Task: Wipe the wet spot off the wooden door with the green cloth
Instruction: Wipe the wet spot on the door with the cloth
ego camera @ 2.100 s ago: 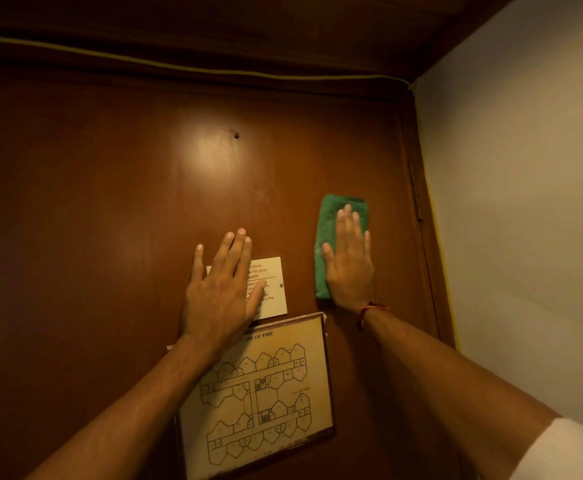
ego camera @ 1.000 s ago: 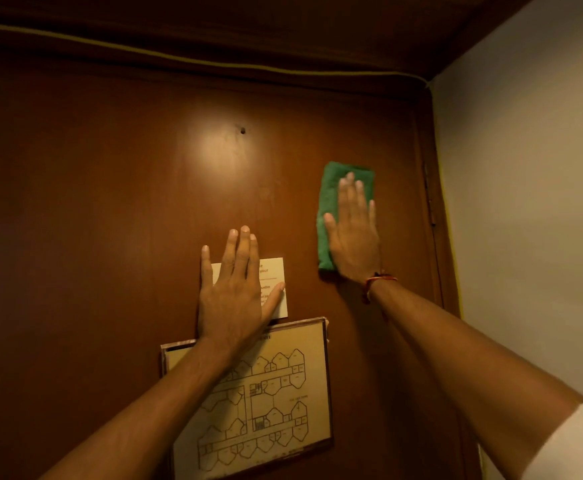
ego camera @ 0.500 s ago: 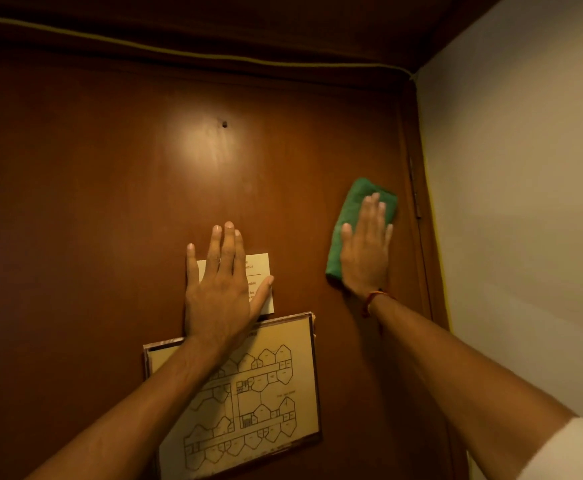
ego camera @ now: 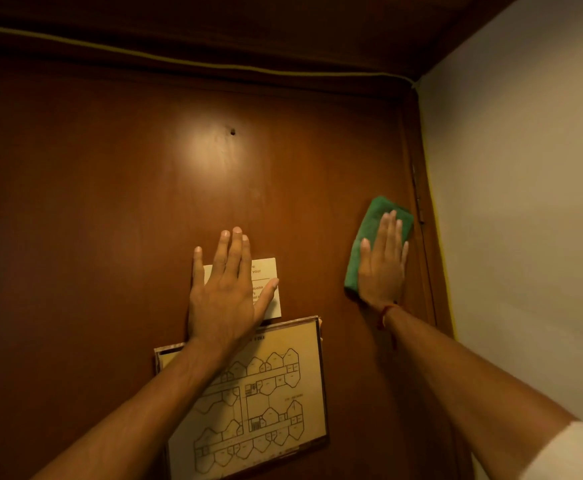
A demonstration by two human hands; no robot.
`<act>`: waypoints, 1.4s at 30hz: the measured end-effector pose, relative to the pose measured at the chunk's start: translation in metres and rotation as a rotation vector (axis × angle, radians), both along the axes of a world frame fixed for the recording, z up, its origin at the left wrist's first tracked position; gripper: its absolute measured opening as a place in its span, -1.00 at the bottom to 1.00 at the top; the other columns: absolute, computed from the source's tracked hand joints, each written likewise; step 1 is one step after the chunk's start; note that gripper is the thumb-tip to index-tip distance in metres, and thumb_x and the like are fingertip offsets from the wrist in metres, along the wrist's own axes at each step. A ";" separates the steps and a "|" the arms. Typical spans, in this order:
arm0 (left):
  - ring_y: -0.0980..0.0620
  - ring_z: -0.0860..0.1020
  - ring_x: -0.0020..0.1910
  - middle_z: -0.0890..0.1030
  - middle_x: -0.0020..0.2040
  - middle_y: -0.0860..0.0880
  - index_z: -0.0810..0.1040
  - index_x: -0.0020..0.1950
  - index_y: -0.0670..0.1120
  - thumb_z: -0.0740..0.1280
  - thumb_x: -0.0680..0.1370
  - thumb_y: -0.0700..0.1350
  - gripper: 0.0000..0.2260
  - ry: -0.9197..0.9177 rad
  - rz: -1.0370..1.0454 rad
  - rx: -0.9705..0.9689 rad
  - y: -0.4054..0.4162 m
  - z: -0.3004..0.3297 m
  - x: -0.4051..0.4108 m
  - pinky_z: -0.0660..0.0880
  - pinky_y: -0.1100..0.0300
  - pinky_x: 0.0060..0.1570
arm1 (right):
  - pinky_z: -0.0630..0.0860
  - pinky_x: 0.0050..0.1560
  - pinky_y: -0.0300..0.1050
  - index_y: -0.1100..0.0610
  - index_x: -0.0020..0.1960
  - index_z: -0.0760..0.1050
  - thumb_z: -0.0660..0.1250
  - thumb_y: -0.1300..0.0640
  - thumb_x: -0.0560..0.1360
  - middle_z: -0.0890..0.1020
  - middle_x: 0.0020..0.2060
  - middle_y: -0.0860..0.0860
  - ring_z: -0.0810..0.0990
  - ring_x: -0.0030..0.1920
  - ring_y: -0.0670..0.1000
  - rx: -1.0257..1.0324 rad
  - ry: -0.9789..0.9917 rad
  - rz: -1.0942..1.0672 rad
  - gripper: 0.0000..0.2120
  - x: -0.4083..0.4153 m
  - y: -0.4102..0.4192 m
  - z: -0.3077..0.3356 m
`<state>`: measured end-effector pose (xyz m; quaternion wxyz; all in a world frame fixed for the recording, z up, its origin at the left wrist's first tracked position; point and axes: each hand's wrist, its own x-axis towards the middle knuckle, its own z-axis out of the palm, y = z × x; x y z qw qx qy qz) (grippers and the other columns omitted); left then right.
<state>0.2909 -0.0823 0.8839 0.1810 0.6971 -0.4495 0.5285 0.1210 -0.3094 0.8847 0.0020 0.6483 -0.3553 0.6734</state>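
A dark wooden door (ego camera: 110, 220) fills most of the view. My right hand (ego camera: 382, 265) lies flat on a folded green cloth (ego camera: 364, 237) and presses it against the door near the right, hinge-side edge. Fingers point up and slightly right; the cloth shows above and left of the hand. My left hand (ego camera: 227, 292) rests flat and spread on the door, covering part of a small white notice card (ego camera: 269, 282). I cannot make out a wet spot; only a bright glare patch (ego camera: 207, 150) shows higher up.
A framed floor-plan sign (ego camera: 283, 393) hangs on the door below my left hand. A peephole (ego camera: 233, 132) sits above. The door frame and hinge (ego camera: 420, 209) run just right of the cloth, then a white wall (ego camera: 525, 202). A thin cable (ego camera: 179, 62) crosses the top.
My right hand has slid the cloth up, then rightward and down toward the hinge edge, tilting it. The left hand stays pressed on the card.
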 end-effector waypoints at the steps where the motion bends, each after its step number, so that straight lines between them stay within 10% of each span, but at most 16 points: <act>1: -0.08 -0.02 0.64 0.01 0.66 -0.13 0.01 0.62 -0.15 -0.19 0.57 0.36 -0.22 -0.005 -0.001 0.000 0.000 0.000 0.001 0.01 -0.26 0.56 | 0.03 0.60 0.27 0.06 0.62 -0.15 -0.11 -0.12 0.64 -0.04 0.64 0.02 -0.08 0.64 0.03 0.004 -0.003 0.000 -0.39 0.003 0.003 0.020; 9: -0.09 -0.05 0.64 -0.01 0.66 -0.14 0.00 0.62 -0.16 -0.17 0.58 0.35 -0.23 -0.007 -0.017 -0.016 -0.002 -0.004 0.001 -0.02 -0.28 0.56 | -0.14 0.63 0.16 0.07 0.62 -0.15 -0.01 -0.08 0.65 -0.07 0.64 0.00 -0.14 0.64 -0.03 -0.358 0.389 0.065 -0.37 0.031 0.043 0.018; 18: -0.14 0.12 0.62 0.18 0.61 -0.20 0.10 0.59 -0.18 -0.07 0.60 0.31 -0.27 -0.112 -0.167 0.084 -0.026 -0.018 -0.058 -0.01 -0.35 0.53 | 0.02 0.58 0.31 0.10 0.62 -0.12 -0.15 -0.13 0.62 -0.02 0.64 0.04 -0.06 0.64 0.06 0.157 -0.114 -0.005 -0.37 0.009 0.013 -0.040; 25: -0.13 0.47 -0.04 0.58 -0.04 -0.17 0.52 0.08 -0.20 0.16 0.61 0.13 -0.60 -0.037 -0.089 0.131 -0.059 -0.018 -0.113 0.39 -0.08 -0.02 | -0.02 0.54 -0.05 0.06 0.61 0.04 0.09 0.10 0.59 0.04 0.63 0.06 0.08 0.60 0.12 -0.086 0.208 0.328 -0.39 -0.021 0.028 -0.017; 28: -0.16 0.50 -0.01 0.61 -0.03 -0.17 0.51 0.09 -0.18 0.27 0.57 -0.09 -0.81 0.187 -0.065 0.204 -0.073 -0.020 -0.131 0.39 -0.04 -0.03 | 0.13 0.58 0.18 0.10 0.56 0.21 0.28 0.21 0.49 0.17 0.57 0.10 0.17 0.56 0.12 -0.042 0.186 0.440 -0.34 -0.046 0.027 -0.026; 33: -0.18 0.48 0.14 0.59 0.11 -0.18 0.54 0.14 -0.14 0.39 0.49 -0.11 -0.75 0.220 -0.133 0.285 -0.085 -0.050 -0.152 0.41 -0.06 0.11 | 0.63 0.16 -0.08 0.04 0.57 0.09 0.46 0.41 0.40 0.16 0.53 0.11 0.48 0.34 0.09 0.252 -0.122 0.666 -0.11 -0.085 0.017 -0.056; 37: -0.15 0.44 0.23 0.50 0.23 -0.16 0.51 0.24 -0.13 0.42 0.49 -0.04 -0.64 0.216 -0.329 0.355 -0.092 -0.107 -0.160 0.44 -0.08 0.22 | 0.67 -0.06 -0.14 0.09 0.58 0.10 0.39 0.47 0.43 0.45 0.29 0.10 0.62 0.12 0.20 0.532 -0.206 0.665 -0.16 -0.127 0.004 -0.123; 42: -0.04 0.52 0.16 0.53 0.21 -0.07 0.46 0.24 -0.06 0.30 0.58 -0.04 -0.75 0.851 -0.654 0.558 -0.084 -0.272 -0.183 0.53 0.00 0.14 | 0.65 0.00 -0.17 0.37 0.28 0.50 0.35 0.42 0.50 0.63 0.09 0.17 0.62 0.09 0.12 0.928 -0.182 0.710 -0.65 -0.188 0.028 -0.304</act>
